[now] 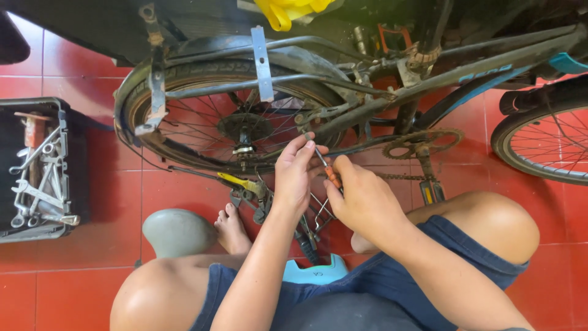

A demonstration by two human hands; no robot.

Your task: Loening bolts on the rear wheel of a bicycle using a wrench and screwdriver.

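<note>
A person squats on a red tiled floor (73, 288) in front of an upturned dark-framed bicycle (429, 79), knees bare and spread, in dark blue shorts. The left hand (295, 175) is raised toward the frame near the rear wheel, its fingertips drawn together and pinching the thin metal shaft of a small screwdriver with an orange handle (329, 173), close under the chainstay. The right hand (361, 199) is curled around the orange handle of the same tool, thumb pressing on it, so both hands meet just beside each other at the tool. The screwdriver stands tilted, its tip pointing up toward the frame between the spoked rear wheel with black tyre (233, 116) and the toothed metal chainring (422, 142), from which a chain hangs loose.

Below the left hand, on the floor, lie yellow-handled pliers (242, 182) among other dark tools, near the person's bare foot (233, 230). A grey rounded bicycle saddle (177, 232) rests just beside that foot. At the left edge stands a black plastic crate (76, 178) filled with silver wrenches. A second bicycle wheel (545, 144) shows at the right edge, and a yellow strap (285, 11) hangs at the top.
</note>
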